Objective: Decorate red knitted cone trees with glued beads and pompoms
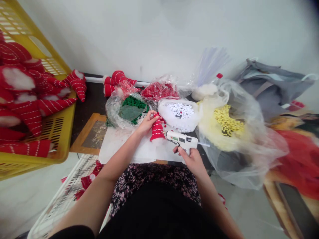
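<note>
While the left hand pinches the top of a red striped knit cone, its fingers curl closely round the narrow end. The cone stands nearly upright, its long axis close to vertical, with the tip up and the wider base just above a white paper sheet on the table. The right hand has its fingers wrapped firmly round the grip of a white hot glue gun. Its barrel lies almost level, the nozzle pointing left, close beside the cone, and a translucent glue stick juts from the rear. Just behind the hands, soft round green pom-poms, white pom-poms and yellow pom-poms sit in crinkly clear plastic bags. To the left, a slatted yellow plastic crate holds a heap of red striped knit pieces with fluffy white trim.
</note>
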Tool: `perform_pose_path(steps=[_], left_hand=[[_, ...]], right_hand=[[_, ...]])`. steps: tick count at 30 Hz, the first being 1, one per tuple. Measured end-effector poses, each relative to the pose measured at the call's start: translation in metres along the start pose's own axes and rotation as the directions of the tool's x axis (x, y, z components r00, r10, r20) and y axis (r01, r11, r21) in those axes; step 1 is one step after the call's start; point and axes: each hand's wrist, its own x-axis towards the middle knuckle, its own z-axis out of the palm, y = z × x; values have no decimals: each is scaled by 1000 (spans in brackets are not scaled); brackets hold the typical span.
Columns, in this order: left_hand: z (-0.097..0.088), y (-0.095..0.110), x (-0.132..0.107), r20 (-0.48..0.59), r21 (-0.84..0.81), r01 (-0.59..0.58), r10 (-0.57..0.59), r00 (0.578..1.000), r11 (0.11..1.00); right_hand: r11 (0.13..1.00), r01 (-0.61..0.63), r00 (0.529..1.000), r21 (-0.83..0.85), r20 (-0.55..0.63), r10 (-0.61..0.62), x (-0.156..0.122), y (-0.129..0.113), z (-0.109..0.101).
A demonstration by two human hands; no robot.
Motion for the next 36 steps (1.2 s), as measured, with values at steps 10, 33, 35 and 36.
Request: perform_pose_path(steps=[10, 33, 35, 36], left_hand=[[1, 2, -2, 41, 23, -73, 72, 997, 997], [2, 3, -2, 52, 5, -91, 90, 995, 996], [1, 3, -1, 43, 8, -84, 83, 996, 996], [0, 2, -1, 37, 8, -79, 79, 996, 997]], right_hand=[[994, -9, 997, -107, 76, 17, -12, -4, -8], [973, 34, 999, -229, 10, -33, -13, -9, -4], [972, 44, 999, -231, 13, -42, -14, -8, -4], [971, 48, 999, -234, 14, -46, -14, -7, -4]])
